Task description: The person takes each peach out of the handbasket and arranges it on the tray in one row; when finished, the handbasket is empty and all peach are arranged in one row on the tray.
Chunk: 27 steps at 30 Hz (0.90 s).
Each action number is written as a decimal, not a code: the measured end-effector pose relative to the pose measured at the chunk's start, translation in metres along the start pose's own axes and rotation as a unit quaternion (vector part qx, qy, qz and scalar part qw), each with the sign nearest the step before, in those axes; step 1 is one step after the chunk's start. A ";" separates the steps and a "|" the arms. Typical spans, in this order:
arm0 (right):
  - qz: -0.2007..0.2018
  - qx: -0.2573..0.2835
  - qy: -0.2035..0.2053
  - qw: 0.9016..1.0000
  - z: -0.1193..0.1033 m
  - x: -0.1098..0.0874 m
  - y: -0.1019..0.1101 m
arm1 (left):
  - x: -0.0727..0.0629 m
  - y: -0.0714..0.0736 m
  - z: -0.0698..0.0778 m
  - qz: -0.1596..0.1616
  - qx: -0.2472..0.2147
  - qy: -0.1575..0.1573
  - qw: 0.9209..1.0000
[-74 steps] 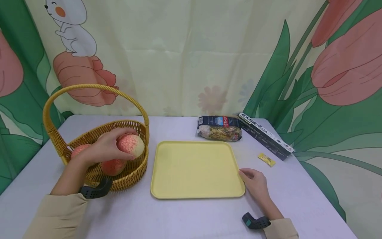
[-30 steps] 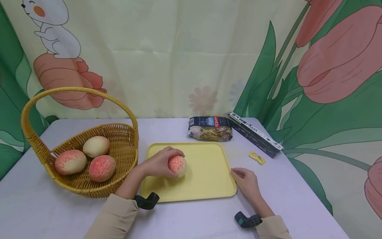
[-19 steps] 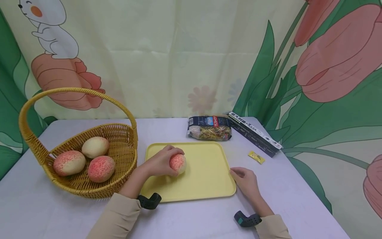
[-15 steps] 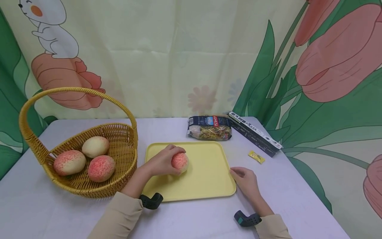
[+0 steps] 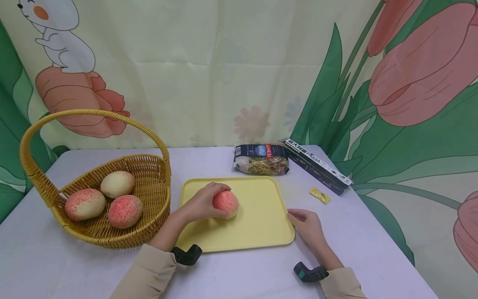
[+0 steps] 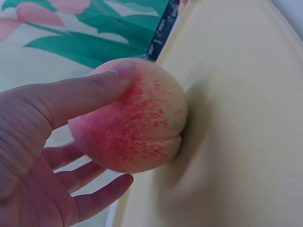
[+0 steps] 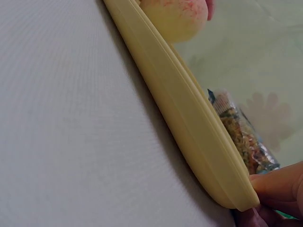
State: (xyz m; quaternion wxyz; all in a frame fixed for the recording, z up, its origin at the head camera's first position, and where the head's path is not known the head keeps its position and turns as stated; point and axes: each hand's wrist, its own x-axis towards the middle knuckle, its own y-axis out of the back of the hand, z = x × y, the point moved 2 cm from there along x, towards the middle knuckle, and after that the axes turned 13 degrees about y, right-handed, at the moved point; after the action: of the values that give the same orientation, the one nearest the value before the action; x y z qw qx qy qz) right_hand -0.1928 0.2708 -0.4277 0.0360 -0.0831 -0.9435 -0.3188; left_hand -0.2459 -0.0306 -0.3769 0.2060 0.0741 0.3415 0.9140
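My left hand [image 5: 204, 202] grips a pink-speckled peach [image 5: 226, 203] over the left half of the yellow tray [image 5: 257, 226]. In the left wrist view the thumb lies across the peach [image 6: 142, 137], with other fingers on its far side; its lower end is at or just above the tray surface, I cannot tell which. At the tray's right rim, my right hand [image 5: 308, 226] pinches the edge, thumb above and fingers below, as the right wrist view shows. Three more peaches [image 5: 125, 211] lie in the wicker basket [image 5: 157, 195] on the left.
Behind the tray lies a bag of pasta [image 5: 261, 160], with a long black box [image 5: 317, 168] slanting beside it. A small yellow packet [image 5: 320, 195] is to the right of the tray. The basket's tall handle [image 5: 95, 112] arches up at left.
My left hand has brought the peach out of the basket and across to the tray. Lately the peach has turned, showing more of its pink side. The right hand still holds the rim.
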 end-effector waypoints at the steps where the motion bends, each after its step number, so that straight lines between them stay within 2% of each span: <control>1: 0.001 0.001 0.000 1.000 0.000 0.000 0.000 | 0.000 0.000 0.000 -0.001 -0.006 -0.001 1.000; 10: 0.005 0.003 -0.003 1.000 0.000 0.000 -0.001 | -0.003 0.000 0.000 -0.010 -0.037 0.007 0.999; 15: 0.004 0.000 -0.004 1.000 0.000 -0.002 -0.001 | -0.004 0.000 0.000 0.005 -0.041 -0.010 0.999; 19: 0.003 -0.004 -0.003 1.000 0.000 -0.002 0.000 | -0.001 -0.002 0.004 0.014 -0.037 -0.018 0.999; 27: 0.001 -0.002 -0.001 1.000 0.001 0.001 -0.001 | 0.012 -0.008 0.007 0.015 -0.049 0.004 0.999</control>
State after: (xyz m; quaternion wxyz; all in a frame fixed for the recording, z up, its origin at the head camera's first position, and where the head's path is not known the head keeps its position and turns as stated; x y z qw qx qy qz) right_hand -0.1939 0.2708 -0.4287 0.0348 -0.0845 -0.9429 -0.3204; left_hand -0.2517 -0.0159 -0.3771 0.1941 0.0649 0.2959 0.9330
